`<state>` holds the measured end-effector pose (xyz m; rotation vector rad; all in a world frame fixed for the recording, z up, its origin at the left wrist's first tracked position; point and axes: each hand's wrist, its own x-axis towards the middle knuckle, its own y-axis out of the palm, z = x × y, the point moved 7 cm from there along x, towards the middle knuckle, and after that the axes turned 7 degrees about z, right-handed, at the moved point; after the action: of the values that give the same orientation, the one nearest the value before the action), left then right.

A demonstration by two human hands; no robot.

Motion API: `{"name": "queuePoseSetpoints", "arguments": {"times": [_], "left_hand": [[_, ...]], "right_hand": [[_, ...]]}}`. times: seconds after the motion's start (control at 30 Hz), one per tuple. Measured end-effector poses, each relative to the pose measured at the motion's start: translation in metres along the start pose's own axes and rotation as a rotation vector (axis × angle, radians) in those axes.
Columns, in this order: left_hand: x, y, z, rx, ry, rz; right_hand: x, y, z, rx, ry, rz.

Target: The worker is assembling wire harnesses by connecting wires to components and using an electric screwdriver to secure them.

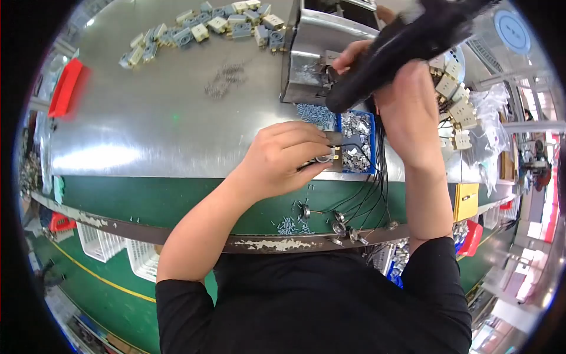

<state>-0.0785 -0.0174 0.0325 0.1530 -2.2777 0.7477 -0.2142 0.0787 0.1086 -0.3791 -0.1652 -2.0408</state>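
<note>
My left hand (286,156) is closed over a small grey part at the front of the metal worktop. A rounded metal piece and a black cable show beside its fingertips; the fingers hide the rest. My right hand (407,103) is raised at the right, slightly blurred. A long black cylindrical tool (401,56) passes in front of it, covering most of the fingers. Some fingertips show on the tool's left side, close to a metal box (303,56). Whether the hand grips the tool is hidden. Beside my left hand sits a blue tray (372,141) of small metal pieces.
Grey and cream plug-like blocks (218,25) lie along the far worktop, with more (463,112) at the right. Loose screws (315,115) are heaped behind the left hand. Cabled round metal pieces (339,227) rest at the front edge. A red bin (68,88) stands far left.
</note>
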Motion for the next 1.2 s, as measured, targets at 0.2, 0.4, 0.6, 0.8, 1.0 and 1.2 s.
{"name": "queuePoseSetpoints", "arguments": {"times": [0.2, 0.4, 0.6, 0.8, 1.0, 1.2], "left_hand": [[0.001, 0.006, -0.004, -0.103, -0.058, 0.112], [-0.001, 0.005, -0.004, -0.159, -0.100, 0.163], [0.001, -0.002, -0.013, -0.013, 0.004, 0.065], [-0.001, -0.011, -0.029, 0.106, 0.131, -0.038], [0.004, -0.017, -0.038, 0.137, 0.089, -0.053], [-0.007, -0.023, -0.033, 0.092, -0.083, -0.099]], "right_hand": [[-0.037, -0.008, 0.030, -0.430, -0.231, -0.302], [-0.068, 0.007, 0.016, -0.686, 0.234, 0.163], [-0.089, 0.048, 0.008, -1.019, 0.140, 0.370], [-0.094, 0.052, 0.010, -1.197, -0.082, 0.160], [-0.095, 0.052, 0.016, -1.256, -0.139, 0.081], [-0.088, 0.060, 0.017, -1.316, -0.373, 0.160]]}}
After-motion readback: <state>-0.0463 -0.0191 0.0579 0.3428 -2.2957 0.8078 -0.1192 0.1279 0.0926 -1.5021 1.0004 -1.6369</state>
